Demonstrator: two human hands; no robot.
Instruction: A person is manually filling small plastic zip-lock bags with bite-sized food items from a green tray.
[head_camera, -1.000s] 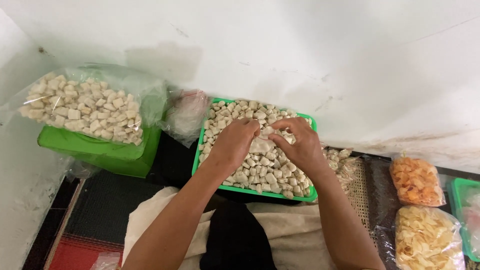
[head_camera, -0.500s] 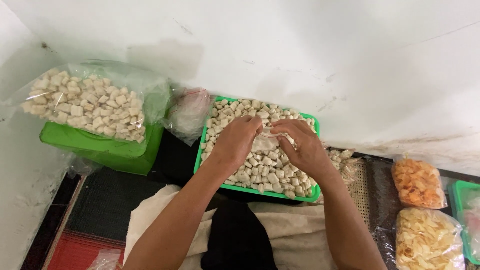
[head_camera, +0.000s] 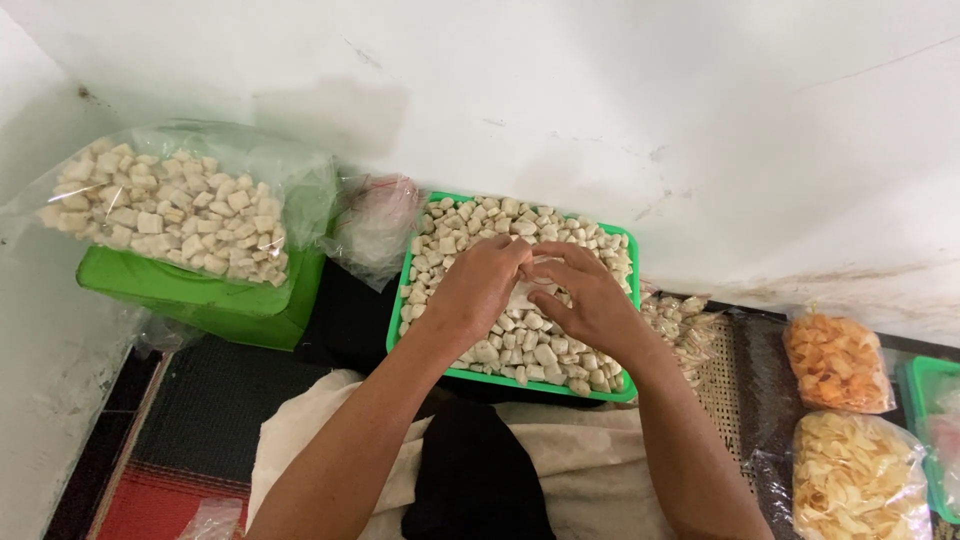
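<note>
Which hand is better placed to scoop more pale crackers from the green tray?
Probably the right hand: its fingers lie spread over the crackers, while the left hand pinches the small clear bag.

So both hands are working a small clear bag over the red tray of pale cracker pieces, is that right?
Not quite: the tray is green, not red, as the head view shows. The rest holds: the left hand and right hand meet on a small clear bag over the pale cracker pieces.
</note>
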